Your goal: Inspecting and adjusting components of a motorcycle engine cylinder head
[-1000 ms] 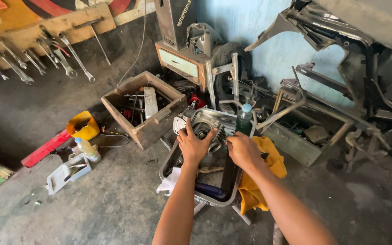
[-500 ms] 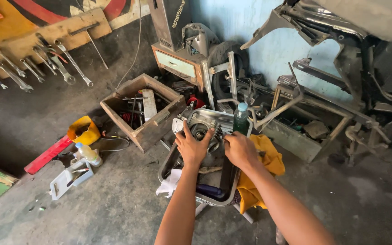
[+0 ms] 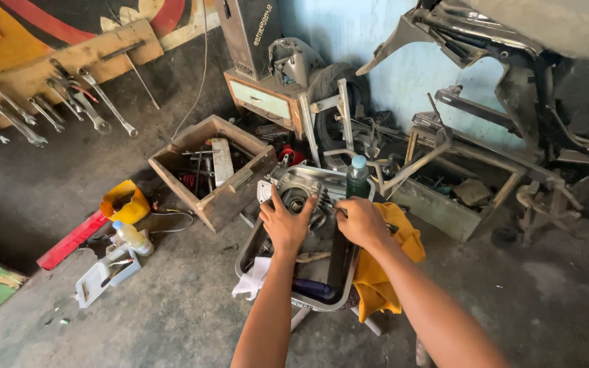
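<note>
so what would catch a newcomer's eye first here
Both bare hands, left hand and right hand, rest on a grey metal engine part over a dented metal tray at centre. A bright yellow cloth hangs off the tray's right side, and steel wrenches line a wooden board upper left.

Both forearms are bare from the lower edge of the picture up to the wrists, with no sleeve, cuff or glove in view. The left hand (image 3: 285,225) wears no ring, watch or band that can be made out, and its fingers are uncovered. The right hand (image 3: 362,221) is likewise bare, with nothing worn at the wrist. Nails are too small to tell apart
</note>
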